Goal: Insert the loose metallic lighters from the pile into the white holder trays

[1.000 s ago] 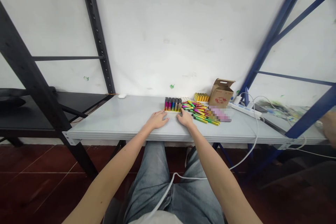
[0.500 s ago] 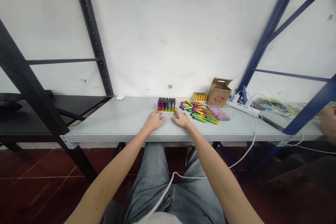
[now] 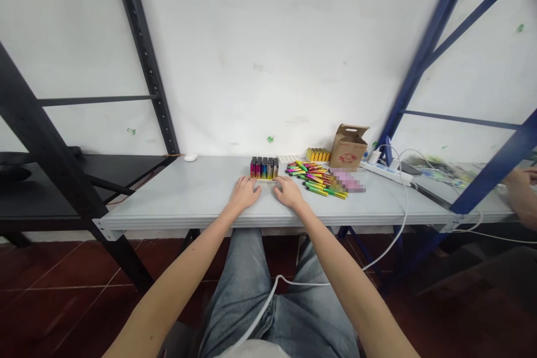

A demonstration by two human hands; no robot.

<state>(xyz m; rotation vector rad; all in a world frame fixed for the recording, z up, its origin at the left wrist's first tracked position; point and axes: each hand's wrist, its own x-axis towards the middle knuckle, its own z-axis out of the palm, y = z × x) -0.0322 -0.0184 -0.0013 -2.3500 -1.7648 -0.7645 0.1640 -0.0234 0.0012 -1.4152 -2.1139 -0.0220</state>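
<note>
A block of colourful lighters with dark tops (image 3: 264, 168) stands upright in several rows in a low pale tray (image 3: 265, 180). At the tray's front left corner is my left hand (image 3: 245, 192), palm down, fingers stretched forward and thumb apart. My right hand (image 3: 288, 191) lies in the same way by the front right corner. Both hands' fingertips look to touch the tray edge, though the exact contact is too small to make out. To the right of my right hand, a loose pile of shiny coloured lighters (image 3: 314, 178) lies on the table.
Behind the pile are a pale slotted tray (image 3: 289, 159), a yellow block of lighters (image 3: 318, 154) and an open cardboard box (image 3: 349, 148). A power strip (image 3: 388, 172) with white cables lies to the right. Another person's hand (image 3: 520, 193) shows at the far right.
My fingers have shifted slightly inward along the tray's front edge. The lighters stand as before. The view has tilted slightly, and the other person's hand has moved a little.
</note>
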